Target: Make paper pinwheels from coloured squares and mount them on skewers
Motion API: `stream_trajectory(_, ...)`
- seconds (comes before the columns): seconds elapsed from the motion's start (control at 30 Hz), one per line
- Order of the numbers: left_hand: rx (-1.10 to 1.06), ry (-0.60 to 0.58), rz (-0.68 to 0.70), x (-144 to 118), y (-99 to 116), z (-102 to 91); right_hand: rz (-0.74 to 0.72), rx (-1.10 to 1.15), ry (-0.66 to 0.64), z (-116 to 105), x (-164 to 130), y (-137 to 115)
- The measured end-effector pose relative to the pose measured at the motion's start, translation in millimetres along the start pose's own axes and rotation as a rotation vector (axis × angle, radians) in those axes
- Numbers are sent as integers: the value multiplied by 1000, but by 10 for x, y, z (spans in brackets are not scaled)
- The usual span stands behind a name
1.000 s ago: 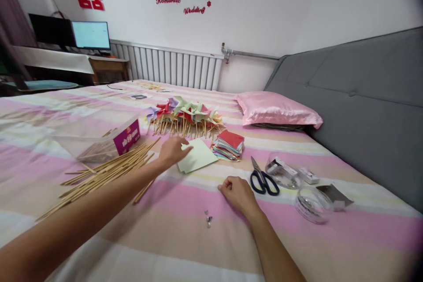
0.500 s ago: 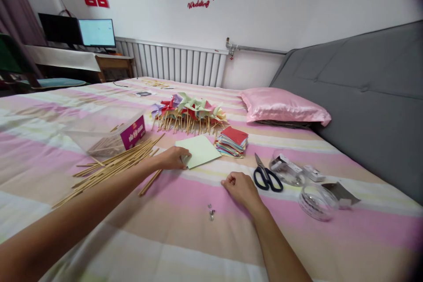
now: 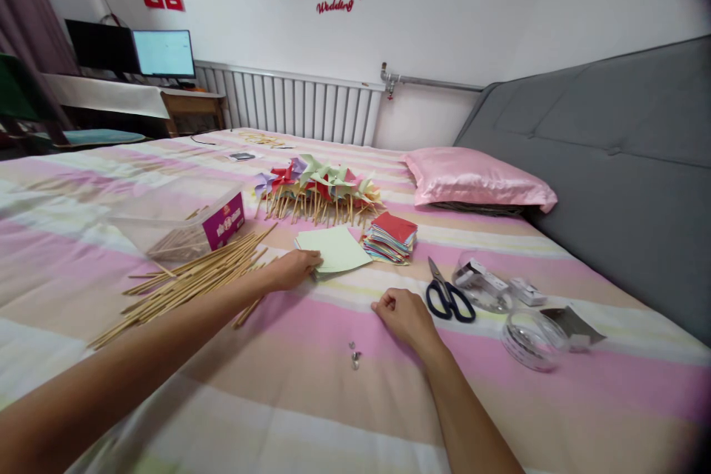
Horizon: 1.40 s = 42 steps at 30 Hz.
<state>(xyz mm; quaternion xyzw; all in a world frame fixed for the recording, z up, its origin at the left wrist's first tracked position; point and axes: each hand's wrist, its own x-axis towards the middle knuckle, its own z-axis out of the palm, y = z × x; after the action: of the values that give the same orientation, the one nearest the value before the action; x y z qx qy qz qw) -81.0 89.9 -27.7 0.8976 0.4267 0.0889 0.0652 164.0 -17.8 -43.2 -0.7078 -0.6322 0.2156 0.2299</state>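
My left hand [image 3: 293, 269] pinching the near corner of the pale green paper [image 3: 333, 249] on the bed [image 3: 311, 400].

The paper lies flat between the wooden sticks [image 3: 189, 280] and the coloured paper stack [image 3: 390, 238]; thin, light and easily creased, so I'd judge the edge the best hold. My right hand [image 3: 404, 315] rests loosely fisted, holding nothing, beside the scissors [image 3: 447, 295].

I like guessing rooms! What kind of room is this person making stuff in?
Most likely a bedroom at home, used as a craft spot: a striped bed with a pink pillow and grey headboard. The left hand touches green paper near finished pinwheels.
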Motion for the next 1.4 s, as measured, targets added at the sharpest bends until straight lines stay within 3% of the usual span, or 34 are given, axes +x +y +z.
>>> stream_trajectory(0.13,-17,-17,-17,-25,-30,9,2,-5,-2,0,-2,-4)
stream_trajectory(0.23,-3,31,-112,-18,4,-18,4,-5,1,1,-2,-5)
stream_trajectory(0.33,35,148,-266,-4,136,-118,-1,-4,1,1,-5,-3)
stream_trajectory(0.43,22,328,-320,-128,399,-249,-8,-9,0,-1,-6,5)
stream_trajectory(0.5,-10,403,-278,-356,611,-275,-12,-13,4,-3,-4,12)
stream_trajectory(0.57,0,380,-180,-697,801,-204,-17,-10,4,-7,-7,15)
stream_trajectory(0.73,-41,452,-76,-1601,1059,257,-68,30,-13,-14,-86,-47)
stream_trajectory(0.83,-168,507,-123,-1837,1112,436,-250,154,-141,14,-177,-123)
stream_trajectory(0.97,-248,642,-135,-1851,1136,459,-479,249,-269,108,-299,-190)
stream_trajectory(1.17,-193,747,-171,-1888,1153,453,-476,306,-58,298,-644,-131)
stream_trajectory(1.4,-81,693,-228,-1943,1205,438,-531,189,91,477,-1125,-162)
